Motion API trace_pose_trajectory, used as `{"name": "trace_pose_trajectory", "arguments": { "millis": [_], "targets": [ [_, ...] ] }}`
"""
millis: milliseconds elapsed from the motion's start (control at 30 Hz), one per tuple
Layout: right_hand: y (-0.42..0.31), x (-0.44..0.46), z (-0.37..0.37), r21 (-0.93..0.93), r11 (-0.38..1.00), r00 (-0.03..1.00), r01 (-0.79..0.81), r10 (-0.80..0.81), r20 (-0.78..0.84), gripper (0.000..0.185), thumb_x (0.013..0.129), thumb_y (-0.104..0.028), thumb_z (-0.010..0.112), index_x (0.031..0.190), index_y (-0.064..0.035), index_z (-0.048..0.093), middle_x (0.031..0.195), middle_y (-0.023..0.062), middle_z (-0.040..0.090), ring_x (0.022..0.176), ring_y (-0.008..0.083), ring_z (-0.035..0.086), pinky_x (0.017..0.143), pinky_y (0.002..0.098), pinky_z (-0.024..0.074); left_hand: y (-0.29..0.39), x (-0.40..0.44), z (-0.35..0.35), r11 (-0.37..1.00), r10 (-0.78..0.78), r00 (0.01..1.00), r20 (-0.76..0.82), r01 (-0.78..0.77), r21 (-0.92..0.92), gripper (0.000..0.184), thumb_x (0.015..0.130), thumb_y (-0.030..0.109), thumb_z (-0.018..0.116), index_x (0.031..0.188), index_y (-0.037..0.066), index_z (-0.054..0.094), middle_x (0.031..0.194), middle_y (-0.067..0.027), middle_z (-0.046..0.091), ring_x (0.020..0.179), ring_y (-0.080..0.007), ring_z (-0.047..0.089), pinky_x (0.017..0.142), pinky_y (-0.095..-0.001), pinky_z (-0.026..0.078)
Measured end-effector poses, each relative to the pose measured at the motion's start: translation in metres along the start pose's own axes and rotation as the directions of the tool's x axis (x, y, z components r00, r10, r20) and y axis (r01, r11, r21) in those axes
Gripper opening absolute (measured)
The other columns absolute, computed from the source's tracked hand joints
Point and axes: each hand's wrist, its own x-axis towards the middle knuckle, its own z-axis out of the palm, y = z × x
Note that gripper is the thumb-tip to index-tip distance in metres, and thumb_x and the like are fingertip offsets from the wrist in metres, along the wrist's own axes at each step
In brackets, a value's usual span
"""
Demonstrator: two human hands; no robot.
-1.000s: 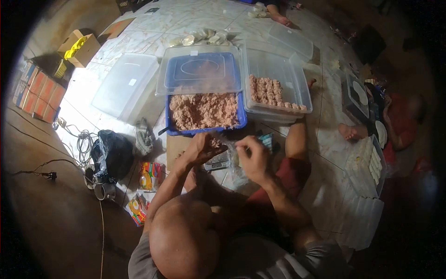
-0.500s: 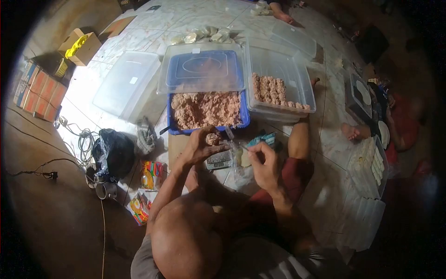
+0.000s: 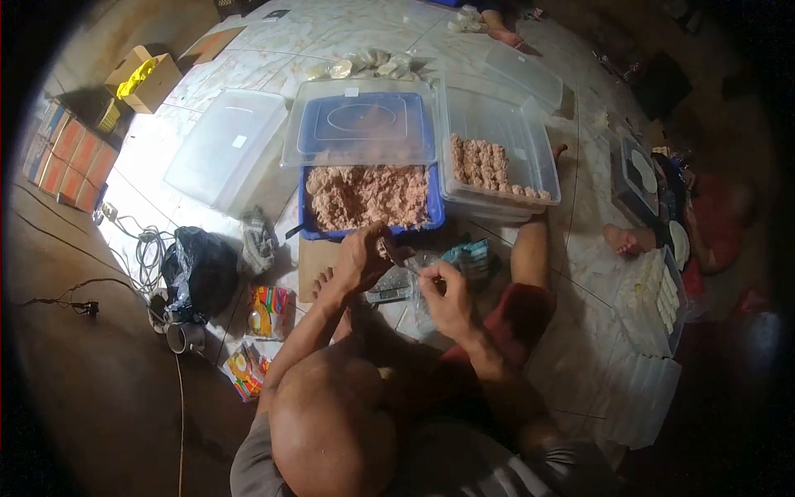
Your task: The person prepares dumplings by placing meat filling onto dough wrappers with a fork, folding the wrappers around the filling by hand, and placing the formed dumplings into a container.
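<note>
My left hand (image 3: 361, 258) is curled around a lump of pinkish minced filling (image 3: 383, 248), held just in front of the blue tub (image 3: 303, 199). My right hand (image 3: 450, 296) pinches a thin flat-ended spatula (image 3: 407, 267), its tip at the lump. The tub holds a mass of the same minced filling (image 3: 368, 195), partly covered by a clear lid (image 3: 360, 153). Below both hands is a digital scale (image 3: 389, 290), with clear plastic wrap (image 3: 421, 315) beside it. Fingers hide much of the lump.
To the right, a clear container (image 3: 542, 161) holds rows of shaped filling balls (image 3: 480, 161). A teal packet (image 3: 468, 255) lies near my right hand. On the left are a cloth (image 3: 259, 240), a black bag (image 3: 203, 269), a mug (image 3: 186, 337) and packets (image 3: 268, 311). Another person's foot (image 3: 621, 238) shows at right.
My right hand has moved left, bringing the spatula's tip from above the fingers down to the lump. My left hand has turned slightly and covers more of the lump.
</note>
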Motion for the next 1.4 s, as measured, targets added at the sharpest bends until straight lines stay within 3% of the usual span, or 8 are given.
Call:
{"name": "trace_pose_trajectory", "arguments": {
  "millis": [67,200,333,467,533,733,900,1400],
  "targets": [
    [-0.001,0.001,0.003,0.059,0.997,0.999,-0.048,0.049,-0.006,0.009,0.096,-0.01,0.063,0.095,-0.001,0.062,0.078,0.0082,0.062,0.072,0.0145,0.06,0.066,0.0307,0.048,-0.005,0.003,-0.006,0.841,0.226,0.972,-0.064,-0.228,-0.49,0.047,0.077,0.034,0.088,0.1,0.001,0.063,0.082,-0.009,0.066,0.076,-0.0176,0.062,0.067,-0.0353,0.052],
    [-0.008,0.005,-0.001,-0.009,1.0,0.995,-0.025,0.026,0.095,0.01,0.095,-0.009,0.062,0.093,0.0012,0.062,0.076,0.0079,0.061,0.072,0.016,0.06,0.067,0.0323,0.0484,-0.01,0.002,-0.019,0.785,0.267,0.962,0.066,-0.177,-0.594,0.038,0.077,0.018,0.085,0.101,0.0,0.063,0.089,-0.0074,0.068,0.083,-0.0164,0.065,0.075,-0.0322,0.054],
    [-0.002,0.008,-0.003,0.027,0.999,0.999,0.046,-0.046,-0.017,0.01,0.094,-0.007,0.062,0.095,0.0027,0.063,0.078,0.0142,0.065,0.071,0.0225,0.064,0.066,0.0343,0.0491,-0.01,0.002,-0.023,0.965,0.262,0.957,0.121,-0.257,-0.061,0.034,0.075,0.023,0.083,0.095,0.003,0.064,0.078,-0.0148,0.068,0.076,-0.0352,0.068,0.069,-0.0403,0.053],
    [-0.009,0.013,-0.01,-0.067,0.993,0.972,-0.1,0.112,0.205,0.01,0.096,-0.008,0.061,0.095,0.0022,0.062,0.074,0.0091,0.061,0.07,0.0153,0.06,0.065,0.0324,0.0483,-0.02,0.006,-0.002,0.963,0.241,0.967,0.081,-0.228,-0.141,0.037,0.075,0.027,0.084,0.097,0.003,0.065,0.083,-0.0198,0.068,0.076,-0.0386,0.067,0.068,-0.043,0.053],
    [-0.009,0.016,-0.017,-0.109,0.994,0.989,-0.011,0.027,0.143,0.011,0.096,-0.009,0.061,0.095,0.0019,0.062,0.076,0.0089,0.063,0.073,0.0143,0.061,0.067,0.0326,0.0493,0.0,0.002,-0.021,0.993,0.101,0.995,0.009,-0.1,-0.062,0.039,0.075,0.026,0.086,0.101,0.003,0.066,0.089,-0.0151,0.071,0.079,-0.0303,0.069,0.071,-0.0403,0.053],
    [0.022,0.014,-0.035,-0.172,0.971,0.981,-0.164,0.142,-0.132,0.01,0.094,-0.008,0.063,0.1,0.0,0.063,0.086,0.0134,0.067,0.079,0.0247,0.066,0.072,0.0358,0.0507,-0.033,-0.034,-0.056,0.561,-0.103,0.993,0.051,0.1,-0.822,0.035,0.073,0.01,0.09,0.087,0.007,0.059,0.082,0.0007,0.062,0.071,-0.0058,0.057,0.063,-0.0219,0.047],
    [0.055,0.025,0.013,-0.364,0.911,0.978,0.195,-0.21,-0.002,0.01,0.092,-0.002,0.055,0.099,0.0001,0.05,0.099,0.023,0.055,0.09,0.0439,0.057,0.073,0.0503,0.0476,-0.048,-0.043,-0.028,0.758,-0.105,0.994,0.036,0.104,-0.643,0.03,0.077,0.009,0.087,0.084,0.009,0.058,0.074,0.0041,0.057,0.066,-0.0056,0.051,0.059,-0.0222,0.043],
    [0.084,0.069,-0.007,-0.53,0.841,0.993,0.111,-0.112,0.029,0.006,0.093,-0.005,0.054,0.096,-0.0013,0.057,0.096,0.0225,0.061,0.092,0.045,0.059,0.079,0.0514,0.0464,-0.039,-0.045,-0.004,0.772,-0.265,0.956,0.122,0.286,-0.568,0.054,0.072,0.014,0.091,0.113,0.003,0.057,0.107,-0.0072,0.06,0.109,-0.0171,0.054,0.093,-0.0338,0.046]
  ]
}}
